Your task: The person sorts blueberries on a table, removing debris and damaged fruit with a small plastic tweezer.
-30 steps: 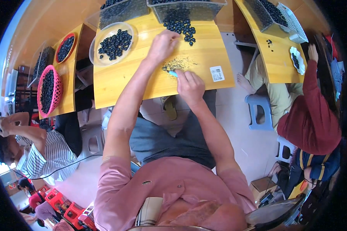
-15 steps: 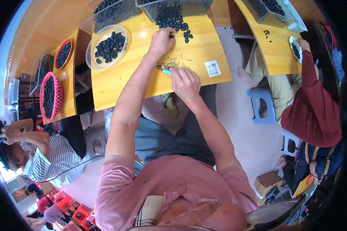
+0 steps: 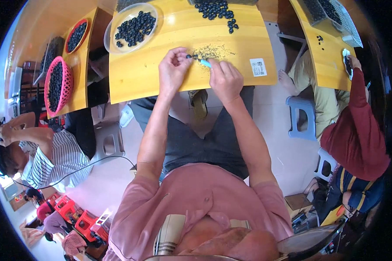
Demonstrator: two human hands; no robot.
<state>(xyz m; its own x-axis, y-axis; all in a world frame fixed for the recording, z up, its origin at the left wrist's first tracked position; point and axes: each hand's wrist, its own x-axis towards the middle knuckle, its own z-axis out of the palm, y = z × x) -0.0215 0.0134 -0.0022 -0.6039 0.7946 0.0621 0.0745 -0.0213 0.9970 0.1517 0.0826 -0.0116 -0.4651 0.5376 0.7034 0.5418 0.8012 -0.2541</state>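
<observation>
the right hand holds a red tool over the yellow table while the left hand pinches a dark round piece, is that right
Not quite: in the head view, the tool in the right hand over the yellow table is light blue, not red; the left hand pinches a dark round piece.

The left hand [image 3: 173,70] brought a dark ball [image 3: 188,56] near the tool [image 3: 206,63].

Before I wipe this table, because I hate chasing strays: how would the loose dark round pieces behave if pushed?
The loose dark round pieces would probably roll, being rounded on a flat table. They're likely light, each looking tiny beside the left hand. Shiny highlights hint they may be slippery.
</observation>
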